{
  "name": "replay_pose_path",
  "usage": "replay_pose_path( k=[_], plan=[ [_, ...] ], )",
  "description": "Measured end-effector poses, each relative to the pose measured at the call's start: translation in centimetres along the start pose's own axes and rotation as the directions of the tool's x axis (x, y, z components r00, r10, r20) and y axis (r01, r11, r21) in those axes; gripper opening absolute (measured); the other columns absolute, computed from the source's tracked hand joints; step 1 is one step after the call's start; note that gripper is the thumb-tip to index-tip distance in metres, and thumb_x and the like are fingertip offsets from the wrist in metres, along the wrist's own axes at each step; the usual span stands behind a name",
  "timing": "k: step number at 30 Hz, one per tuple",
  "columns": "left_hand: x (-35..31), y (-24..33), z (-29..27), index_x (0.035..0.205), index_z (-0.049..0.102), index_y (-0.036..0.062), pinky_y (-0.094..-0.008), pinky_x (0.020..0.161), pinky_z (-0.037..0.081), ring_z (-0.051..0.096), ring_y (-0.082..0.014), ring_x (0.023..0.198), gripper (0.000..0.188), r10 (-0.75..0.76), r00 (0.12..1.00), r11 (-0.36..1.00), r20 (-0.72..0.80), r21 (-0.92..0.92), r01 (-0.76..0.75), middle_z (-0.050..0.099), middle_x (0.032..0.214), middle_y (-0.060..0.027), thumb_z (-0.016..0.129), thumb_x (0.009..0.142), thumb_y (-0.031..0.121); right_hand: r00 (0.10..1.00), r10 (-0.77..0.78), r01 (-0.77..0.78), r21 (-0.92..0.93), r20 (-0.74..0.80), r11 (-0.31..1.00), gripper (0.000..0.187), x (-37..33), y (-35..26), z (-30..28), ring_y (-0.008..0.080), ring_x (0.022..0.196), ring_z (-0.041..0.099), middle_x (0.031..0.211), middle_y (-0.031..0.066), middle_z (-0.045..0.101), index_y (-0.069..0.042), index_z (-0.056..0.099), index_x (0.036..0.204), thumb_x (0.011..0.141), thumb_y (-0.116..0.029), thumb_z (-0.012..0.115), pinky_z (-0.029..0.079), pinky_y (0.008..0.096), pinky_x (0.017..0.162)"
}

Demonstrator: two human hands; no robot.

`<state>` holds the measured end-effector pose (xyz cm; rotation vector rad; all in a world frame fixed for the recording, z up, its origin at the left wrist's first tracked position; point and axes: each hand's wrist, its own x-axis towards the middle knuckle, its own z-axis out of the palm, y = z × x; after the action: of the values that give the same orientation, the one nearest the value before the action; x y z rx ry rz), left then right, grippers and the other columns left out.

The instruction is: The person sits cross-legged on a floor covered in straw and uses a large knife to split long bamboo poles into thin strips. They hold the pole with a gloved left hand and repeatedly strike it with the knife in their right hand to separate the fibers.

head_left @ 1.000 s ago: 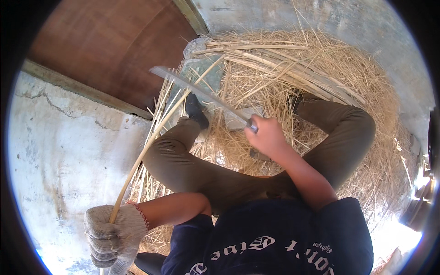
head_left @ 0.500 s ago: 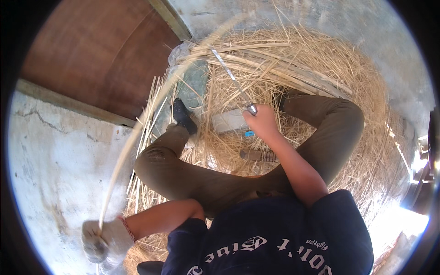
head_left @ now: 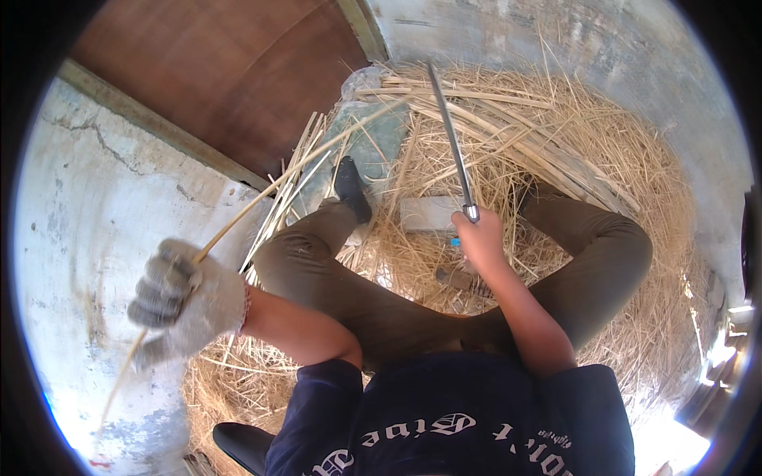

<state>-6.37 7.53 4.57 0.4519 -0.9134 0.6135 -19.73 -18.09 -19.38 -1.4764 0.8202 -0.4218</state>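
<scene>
My left hand (head_left: 189,297), in a grey-white work glove, is raised near the left wall with its fingers wrapped round a long, thin bamboo strip (head_left: 274,184). The strip slants from below the glove up toward the far middle. My bare right hand (head_left: 482,238) grips the handle of a long, narrow-bladed knife (head_left: 452,135), its blade pointing away from me and upward. Just left of that hand lies a pale grey block (head_left: 426,215), with a small blue object (head_left: 455,242) beside it. The knife and the strip are apart.
Straw-like shavings (head_left: 627,262) cover the floor around my legs. A bundle of bamboo strips (head_left: 540,151) lies at the far right, and more strips (head_left: 298,166) lean near my left foot. Concrete walls (head_left: 71,230) and a brown wooden panel (head_left: 230,71) stand close by.
My left hand has risen with the bamboo strip, which now lies at a lower slant. The knife blade has swung to point more steeply up. The whole view has shifted slightly.
</scene>
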Motion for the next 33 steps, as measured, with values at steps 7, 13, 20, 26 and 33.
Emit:
replay_pose_path(
  k=[7,13,20,26,33],
  plan=[
    [-0.8,-5.2,-1.8,0.054,0.027,0.0225,-0.0275,0.047,0.025,0.030,-0.0103,0.043,0.070,-0.305,0.939,0.885,0.160,-0.317,0.341,0.024,0.046,0.0075,0.048,0.095,0.075,0.850,-0.434,0.526,-0.456,0.298,0.718,0.020,-3.5,-1.8,1.6,0.0331,0.061,0.069,0.063,0.0154,0.064,-0.004,0.061,0.085,0.084,-0.021,0.071,0.055,0.0436,0.060],
    [0.0,-6.2,-5.2,0.055,0.026,0.0234,-0.0270,0.044,0.026,0.029,-0.0113,0.042,0.059,-0.535,0.837,0.802,0.117,-0.242,0.546,0.024,0.046,0.0062,0.049,0.105,0.043,0.908,-0.414,0.408,-0.343,0.060,0.846,0.028,-2.4,-1.3,1.6,0.0272,0.057,0.066,0.067,0.0099,0.067,-0.003,0.066,0.099,0.085,-0.024,0.078,0.053,0.0383,0.057],
    [-0.1,-6.9,-4.9,0.055,0.032,0.0232,-0.0228,0.037,0.027,0.027,-0.0051,0.038,0.055,-0.500,0.777,0.555,0.382,-0.548,0.626,0.030,0.045,0.0091,0.053,0.103,0.041,0.903,-0.083,0.032,0.126,0.421,0.992,0.045,-2.1,-2.8,0.4,0.0055,0.042,0.046,0.064,-0.0018,0.060,0.000,0.068,0.119,0.089,-0.030,0.082,0.036,0.0262,0.041],
    [0.9,-7.3,-6.4,0.064,0.050,0.0152,-0.0362,0.066,0.051,0.056,-0.0148,0.069,0.050,-0.568,0.679,0.513,0.465,-0.446,0.734,0.056,0.066,0.0020,0.058,0.100,0.048,0.911,-0.019,-0.105,0.276,0.411,0.955,0.037,-2.5,-3.0,1.0,0.0060,0.041,0.042,0.058,-0.0016,0.052,0.001,0.062,0.105,0.093,-0.030,0.078,0.034,0.0262,0.039],
    [-3.8,-10.5,-1.6,0.106,0.071,0.0045,-0.0311,0.088,0.053,0.064,-0.0138,0.092,0.028,-0.852,0.523,0.395,0.015,0.674,0.624,0.069,0.101,-0.0047,0.075,0.093,0.029,0.926,0.063,-0.281,0.566,0.373,0.775,0.033,-2.3,-3.8,0.4,0.0078,0.040,0.036,0.055,-0.0042,0.039,-0.005,0.058,0.096,0.097,-0.034,0.073,0.035,0.0288,0.041]
  ],
)
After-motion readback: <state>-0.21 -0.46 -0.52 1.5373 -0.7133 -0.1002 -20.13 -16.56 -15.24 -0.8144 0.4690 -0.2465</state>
